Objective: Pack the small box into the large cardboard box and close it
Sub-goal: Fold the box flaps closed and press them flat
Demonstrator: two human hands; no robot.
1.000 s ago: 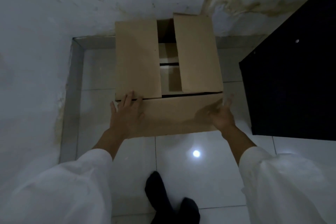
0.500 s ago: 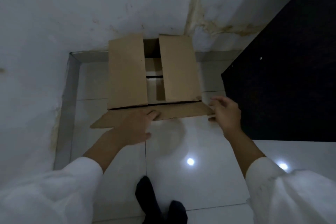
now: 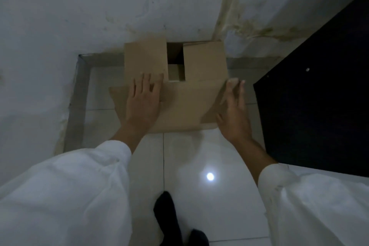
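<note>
A large brown cardboard box [image 3: 203, 62] stands on the tiled floor against the white wall. Its two side flaps lie folded over the top, with a gap between them. Through the gap shows a paler cardboard surface [image 3: 175, 72], perhaps the small box. The near flap [image 3: 185, 106] is folded up over the box top. My left hand [image 3: 144, 100] lies flat on it, fingers spread, reaching onto the left flap. My right hand [image 3: 234, 112] rests with open fingers against the flap's right edge.
A black cabinet or panel [image 3: 319, 96] stands close on the right of the box. White walls meet in a stained corner behind it. The glossy floor tiles [image 3: 199, 156] reflect a light spot. My feet in dark socks [image 3: 169, 221] are at the bottom.
The near flap, which hung out low over the floor, has swung up onto the box top. Both hands moved forward with it, the left now flat on top.
</note>
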